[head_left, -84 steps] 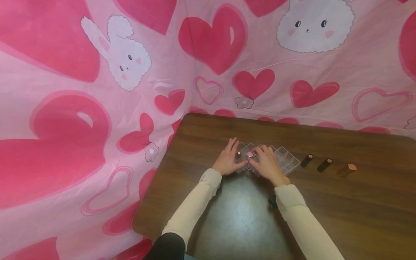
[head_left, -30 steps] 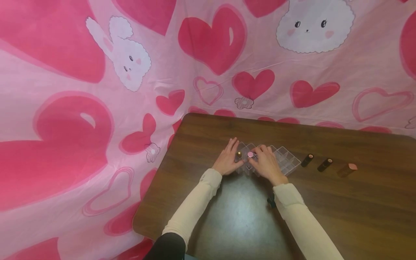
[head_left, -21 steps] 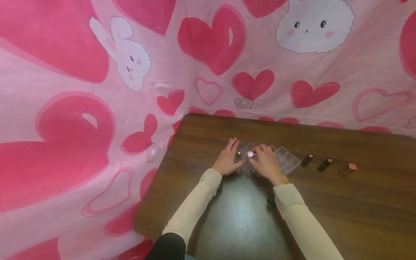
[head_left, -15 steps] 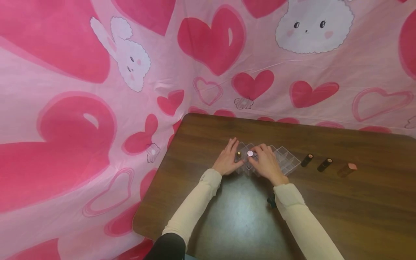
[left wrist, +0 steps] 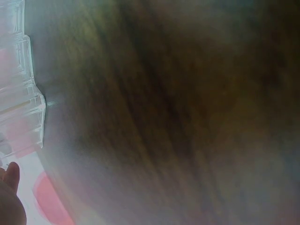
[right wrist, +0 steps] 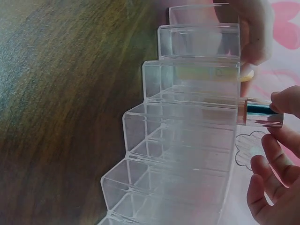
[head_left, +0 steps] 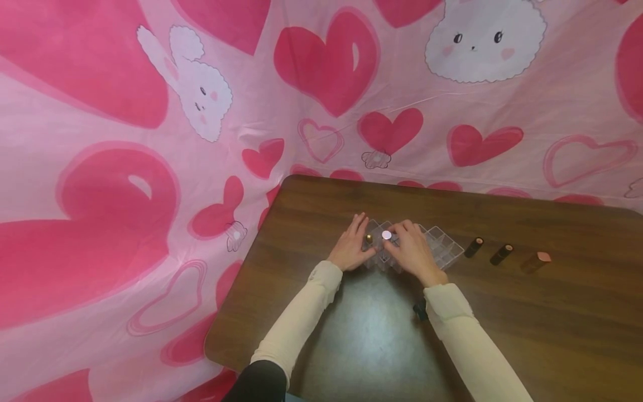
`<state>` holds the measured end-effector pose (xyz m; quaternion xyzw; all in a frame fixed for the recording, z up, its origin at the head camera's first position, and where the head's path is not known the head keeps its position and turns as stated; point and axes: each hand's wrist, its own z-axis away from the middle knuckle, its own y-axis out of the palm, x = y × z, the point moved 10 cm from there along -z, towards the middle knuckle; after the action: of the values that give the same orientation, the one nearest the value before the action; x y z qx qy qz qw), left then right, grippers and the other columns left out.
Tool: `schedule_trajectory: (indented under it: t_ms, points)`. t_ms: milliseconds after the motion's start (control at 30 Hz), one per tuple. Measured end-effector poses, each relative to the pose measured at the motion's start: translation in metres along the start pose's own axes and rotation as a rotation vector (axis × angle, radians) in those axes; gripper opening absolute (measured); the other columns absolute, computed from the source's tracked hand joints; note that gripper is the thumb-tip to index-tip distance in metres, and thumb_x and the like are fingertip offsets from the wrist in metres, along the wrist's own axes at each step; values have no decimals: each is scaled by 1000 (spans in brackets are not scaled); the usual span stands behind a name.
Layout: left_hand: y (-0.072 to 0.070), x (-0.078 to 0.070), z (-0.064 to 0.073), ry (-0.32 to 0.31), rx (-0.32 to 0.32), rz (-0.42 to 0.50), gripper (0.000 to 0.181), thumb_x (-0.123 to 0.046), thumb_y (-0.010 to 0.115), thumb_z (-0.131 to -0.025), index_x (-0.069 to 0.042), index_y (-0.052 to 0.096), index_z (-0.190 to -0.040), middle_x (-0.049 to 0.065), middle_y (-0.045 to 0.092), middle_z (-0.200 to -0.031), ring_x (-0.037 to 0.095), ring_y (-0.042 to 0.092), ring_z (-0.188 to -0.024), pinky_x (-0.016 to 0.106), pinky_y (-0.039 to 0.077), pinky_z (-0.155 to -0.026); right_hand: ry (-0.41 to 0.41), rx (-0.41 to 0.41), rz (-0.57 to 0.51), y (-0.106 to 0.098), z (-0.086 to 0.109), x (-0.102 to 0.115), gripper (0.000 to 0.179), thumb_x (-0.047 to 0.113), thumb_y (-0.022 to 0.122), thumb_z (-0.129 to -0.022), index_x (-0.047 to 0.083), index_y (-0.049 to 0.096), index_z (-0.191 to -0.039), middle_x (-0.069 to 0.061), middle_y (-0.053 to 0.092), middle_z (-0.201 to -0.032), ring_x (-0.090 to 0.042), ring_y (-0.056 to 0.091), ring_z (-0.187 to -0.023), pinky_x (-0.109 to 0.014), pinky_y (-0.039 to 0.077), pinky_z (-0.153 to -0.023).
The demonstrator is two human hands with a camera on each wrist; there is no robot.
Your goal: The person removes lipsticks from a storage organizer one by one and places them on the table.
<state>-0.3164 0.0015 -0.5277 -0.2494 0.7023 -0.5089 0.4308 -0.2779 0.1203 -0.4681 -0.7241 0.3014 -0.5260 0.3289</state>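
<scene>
A clear plastic lipstick organizer (head_left: 444,248) with stepped, zigzag compartments stands on the table. My right hand (head_left: 414,254) pinches a shiny-capped lipstick (head_left: 386,235) between thumb and fingertips. In the right wrist view, the lipstick (right wrist: 262,112) sticks out of the top of a compartment, its lower part inside, while the other fingers curl loosely. At the organizer's left end, my left hand (head_left: 349,248) lies alongside with fingers stretched out and thumb toward the front. A gold-topped tube (head_left: 369,238) sits in a compartment beside that hand. Only a bit of the left hand (left wrist: 11,187) shows in the left wrist view.
Right of the organizer stand two dark lipsticks, a nearer one (head_left: 474,247) and another (head_left: 502,254), then a brown tube with a pink top (head_left: 536,262). A small dark object (head_left: 420,311) lies by the right sleeve. Heart-patterned pink cloth (head_left: 326,67) hangs behind the wooden table (head_left: 361,335).
My left thumb has drawn back a little from the right hand. The lipstick's top has shifted slightly up in the head view and turned from pink to bright white. Both hands otherwise stay in place.
</scene>
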Motion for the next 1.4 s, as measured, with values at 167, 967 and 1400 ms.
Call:
schedule_trajectory:
  t_ms: [167, 967, 1400]
  points:
    - [-1, -1, 0, -3, 0, -1, 83, -52, 50, -81, -13, 12, -145, 1, 4, -152, 18, 3, -140, 41, 28, -106, -3, -4, 4, -3, -1, 3, 33, 27, 63, -82, 4, 58, -106, -11, 51, -100, -25, 43, -89, -42, 39, -76]
    - [2, 2, -1, -21, 5, 25, 83, -52, 50, -81, -17, 10, -145, -2, 1, -152, 15, 1, -140, 43, 29, -105, -13, -30, -24, -20, -2, 12, 34, 29, 64, -81, 7, 59, -107, -9, 51, -103, -23, 44, -91, -40, 42, -77]
    - [2, 2, -1, -12, -10, 21, 83, -52, 51, -80, -15, 12, -145, -2, 2, -152, 16, 3, -140, 43, 29, -105, -11, -49, -43, -28, -3, 16, 35, 31, 64, -80, 8, 59, -106, -7, 51, -102, -23, 44, -93, -41, 43, -79]
